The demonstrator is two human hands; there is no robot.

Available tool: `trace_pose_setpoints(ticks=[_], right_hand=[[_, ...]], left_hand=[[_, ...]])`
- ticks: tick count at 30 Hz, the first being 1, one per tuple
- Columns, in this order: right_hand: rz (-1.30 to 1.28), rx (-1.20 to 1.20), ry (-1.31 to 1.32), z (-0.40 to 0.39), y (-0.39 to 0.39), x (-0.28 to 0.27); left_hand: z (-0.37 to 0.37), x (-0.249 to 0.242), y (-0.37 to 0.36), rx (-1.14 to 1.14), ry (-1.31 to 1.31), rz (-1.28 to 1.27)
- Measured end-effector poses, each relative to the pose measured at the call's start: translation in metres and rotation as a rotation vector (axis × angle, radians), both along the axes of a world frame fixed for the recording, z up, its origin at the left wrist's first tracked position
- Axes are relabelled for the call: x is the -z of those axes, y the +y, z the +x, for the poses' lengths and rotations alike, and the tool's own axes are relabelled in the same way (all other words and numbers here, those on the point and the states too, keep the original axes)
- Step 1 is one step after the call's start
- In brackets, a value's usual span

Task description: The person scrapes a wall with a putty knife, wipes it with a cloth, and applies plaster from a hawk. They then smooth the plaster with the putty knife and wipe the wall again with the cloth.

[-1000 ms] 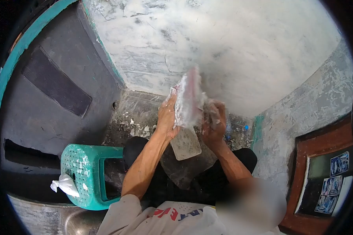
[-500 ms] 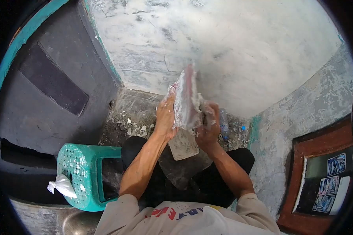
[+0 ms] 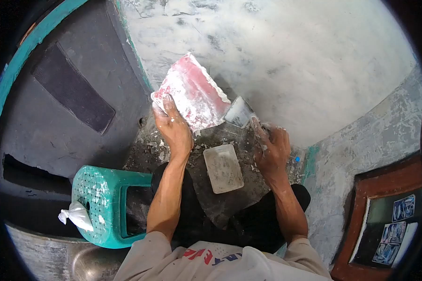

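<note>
My left hand (image 3: 173, 126) grips the lower left edge of a red board (image 3: 197, 86) smeared with white paste, its thumb on the face. My right hand (image 3: 272, 145) is closed round a putty knife (image 3: 239, 112), whose handle is hidden by the fingers. The knife's wide grey blade touches or overlaps the board's right corner. Below and between both hands, a shallow rectangular tray (image 3: 223, 168) lies on the floor.
A green plastic stool (image 3: 101, 206) holds a knotted white bag (image 3: 77, 216) at the lower left. Ahead rises a white-smeared wall (image 3: 305, 61). Debris (image 3: 162, 152) litters the floor. A brown wooden frame (image 3: 361, 215) stands at the right.
The board has turned its red face into view and shifted left with my left hand. My right hand has moved right, away from my left, and the knife blade now shows.
</note>
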State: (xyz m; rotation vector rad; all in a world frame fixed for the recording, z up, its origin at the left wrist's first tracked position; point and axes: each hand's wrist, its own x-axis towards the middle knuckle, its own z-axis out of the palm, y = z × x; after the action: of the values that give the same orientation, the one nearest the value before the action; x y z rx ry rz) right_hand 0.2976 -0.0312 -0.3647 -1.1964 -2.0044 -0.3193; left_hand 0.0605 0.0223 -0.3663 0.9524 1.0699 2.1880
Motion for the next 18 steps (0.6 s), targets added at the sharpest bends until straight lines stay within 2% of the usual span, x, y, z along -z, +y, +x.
trace_pose_setpoints(ticks=[1, 5, 7, 8, 9, 11, 12, 13, 15, 17, 18], right_hand=[[0.019, 0.009, -0.009, -0.002, 0.0, 0.002], [0.036, 0.046, 0.0, -0.005, 0.004, 0.002], [0.039, 0.053, 0.04, -0.005, 0.007, 0.005], [0.043, 0.046, 0.077, -0.003, 0.009, 0.006], [0.043, 0.056, 0.077, -0.002, 0.01, 0.006], [0.066, 0.024, 0.147, 0.002, 0.012, 0.005], [0.071, 0.028, 0.146, 0.003, 0.012, 0.004], [0.06, 0.036, 0.165, 0.004, 0.011, 0.003], [0.083, 0.053, 0.184, 0.008, 0.01, -0.001], [0.046, 0.088, 0.287, 0.016, 0.012, -0.003], [0.102, 0.11, 0.282, 0.022, 0.016, -0.004]], left_hand=[[0.002, 0.002, -0.001, -0.058, 0.148, -0.031], [0.015, -0.003, -0.018, 0.024, 0.232, -0.091], [0.019, 0.002, -0.023, 0.138, 0.211, -0.102], [0.02, 0.008, -0.016, 0.037, 0.397, 0.05], [0.021, 0.013, -0.015, 0.047, 0.396, 0.052], [0.023, 0.017, -0.02, 0.069, 0.626, 0.041], [0.027, 0.011, -0.024, 0.011, 0.758, 0.055], [0.026, 0.012, -0.026, 0.013, 0.758, 0.065], [0.018, 0.019, -0.024, 0.052, 1.049, 0.112], [0.017, 0.029, -0.014, 0.147, 1.209, 0.211], [0.024, 0.031, -0.015, 0.191, 1.237, 0.163]])
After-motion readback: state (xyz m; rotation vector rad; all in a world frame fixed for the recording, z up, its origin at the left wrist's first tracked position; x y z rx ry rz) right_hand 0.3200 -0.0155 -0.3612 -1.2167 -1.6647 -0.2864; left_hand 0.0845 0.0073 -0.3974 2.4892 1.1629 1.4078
